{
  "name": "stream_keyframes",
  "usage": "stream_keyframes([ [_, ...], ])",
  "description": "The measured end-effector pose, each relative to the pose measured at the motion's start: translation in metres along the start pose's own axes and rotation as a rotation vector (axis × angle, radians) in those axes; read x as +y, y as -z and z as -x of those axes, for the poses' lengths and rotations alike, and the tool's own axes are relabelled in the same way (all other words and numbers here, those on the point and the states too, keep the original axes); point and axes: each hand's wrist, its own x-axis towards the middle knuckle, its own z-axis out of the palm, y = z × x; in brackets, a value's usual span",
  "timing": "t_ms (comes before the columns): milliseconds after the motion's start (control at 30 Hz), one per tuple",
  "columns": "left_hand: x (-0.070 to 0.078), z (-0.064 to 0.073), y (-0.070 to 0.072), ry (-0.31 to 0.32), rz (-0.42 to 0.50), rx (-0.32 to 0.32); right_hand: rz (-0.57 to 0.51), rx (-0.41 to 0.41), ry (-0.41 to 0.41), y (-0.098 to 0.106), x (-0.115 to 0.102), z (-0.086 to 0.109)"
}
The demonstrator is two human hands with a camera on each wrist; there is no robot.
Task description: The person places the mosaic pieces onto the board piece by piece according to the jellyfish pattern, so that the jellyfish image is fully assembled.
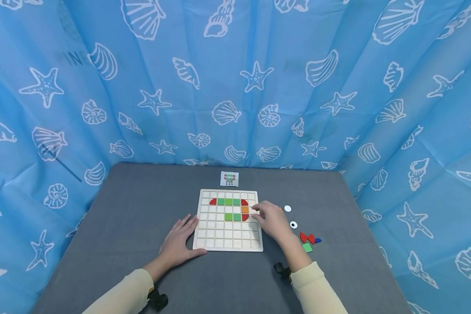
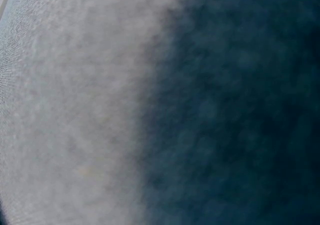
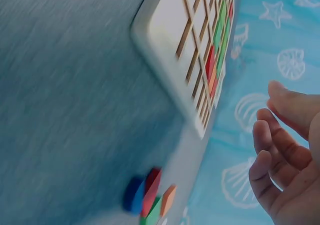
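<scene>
A square white grid board (image 1: 216,244) lies on the grey table. Red, green and orange tiles sit in its cells, among them an orange tile (image 1: 245,209) and a green tile (image 1: 229,216). My left hand (image 1: 178,240) rests at the board's left edge, fingers stretched and thumb at the lower left corner. Over the right edge is my right hand (image 1: 272,220), its fingertips close to the orange tile. In the right wrist view the right fingers are loosely bent, and no piece shows between them. The left wrist view is only blurred grey and dark fabric.
A small printed picture card (image 1: 229,179) lies behind the board. To its right are a white disc (image 1: 288,209), a white ring with a dark centre (image 1: 293,225), red pieces (image 1: 311,238), a blue piece (image 1: 318,240) and a green square (image 1: 307,247). A blue shell-patterned curtain (image 1: 235,87) surrounds the table.
</scene>
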Motion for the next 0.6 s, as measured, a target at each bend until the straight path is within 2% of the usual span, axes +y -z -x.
stream_keyframes([
  [367,0.001,0.002,-0.002,-0.005,0.022,-0.003,0.086,0.075,-0.216,0.012,0.047,0.018],
  [433,0.001,0.002,-0.002,-0.008,0.03,0.003,0.113,0.06,-0.27,0.013,0.055,0.019],
  [600,0.0,0.001,0.001,-0.01,0.034,0.002,0.124,-0.039,-0.383,0.014,0.07,0.019],
])
